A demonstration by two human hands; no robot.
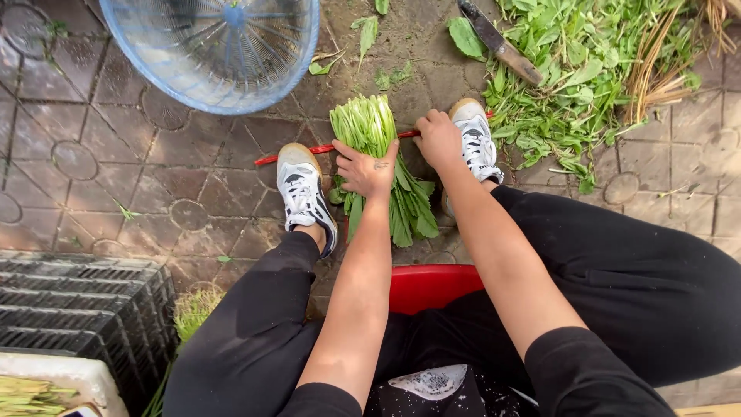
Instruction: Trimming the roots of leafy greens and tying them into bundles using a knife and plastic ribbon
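A bundle of green leafy vegetables (370, 131) lies on the paved ground between my two feet, cut stem ends pointing away from me. A thin red band (297, 154) runs under the bundle from left to right. My left hand (364, 170) presses down on the middle of the bundle. My right hand (437, 139) is closed around the red band's right end beside the bundle, next to my right shoe (476, 139). My left shoe (303, 193) stands just left of the bundle.
A light blue plastic basket (216, 50) sits at the top left. A knife with a wooden handle (500, 42) lies on a heap of loose greens (579, 77) at the top right. Black crates (77, 309) stand at the lower left. I sit on a red stool (432, 286).
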